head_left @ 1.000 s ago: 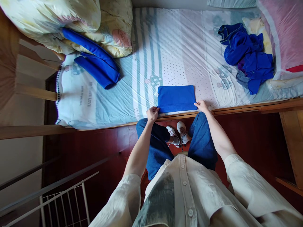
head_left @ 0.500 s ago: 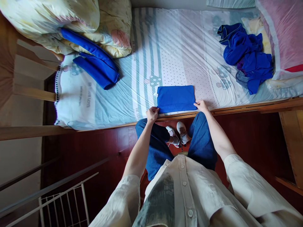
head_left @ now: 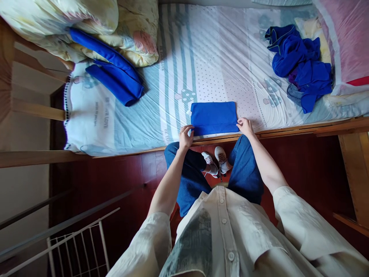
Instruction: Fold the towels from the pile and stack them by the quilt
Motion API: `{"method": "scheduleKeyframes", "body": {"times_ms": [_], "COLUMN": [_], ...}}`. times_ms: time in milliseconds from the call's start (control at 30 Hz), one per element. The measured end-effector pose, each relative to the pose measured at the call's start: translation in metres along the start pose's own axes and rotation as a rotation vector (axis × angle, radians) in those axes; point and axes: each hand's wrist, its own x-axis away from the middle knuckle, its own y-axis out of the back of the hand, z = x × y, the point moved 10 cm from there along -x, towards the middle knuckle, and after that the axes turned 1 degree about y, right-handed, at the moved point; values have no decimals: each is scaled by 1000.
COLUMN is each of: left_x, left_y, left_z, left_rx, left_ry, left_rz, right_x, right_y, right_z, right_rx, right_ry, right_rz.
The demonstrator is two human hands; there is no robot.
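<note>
While folded blue cloth rectangle [head_left: 213, 115] lies at patterned-sheeted bed [head_left: 230, 50] near edge | left hand [head_left: 186, 137], right hand [head_left: 245, 126] by near corners, pinch unclear | uneven tug could skew it

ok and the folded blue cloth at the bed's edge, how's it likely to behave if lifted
The folded blue cloth is probably floppy, as similar-looking fabric in the pile lies crumpled. Lifted by one corner, it may unfold, since no visible band holds it. Lying flat on the bed, it seems unlikely to roll.

Folded blue cloth [head_left: 213, 116] on patterned bedsheet [head_left: 225, 57]
</note>
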Motion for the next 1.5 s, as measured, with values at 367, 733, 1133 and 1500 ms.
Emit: {"method": "scheduleKeyframes", "body": {"times_ms": [367,733,1133,1500], "left_x": [5,-15,-35,-35], "left_y": [-28,-41,-26,-11], "left_z": [-3,-10,9,10], "left_rx": [-94,-391,-248,36], "left_ry": [-17,8,81,161], "left_rz": [261,368,271,185], "right_x": [26,15,-13,-12], "right_y": [-15,-26,-18,-12], "right_z": [41,20,3,1], "right_rx": [200,280,-53,-110], "right_ry": [231,110,45,53], "right_rz": [149,228,147,83]}}
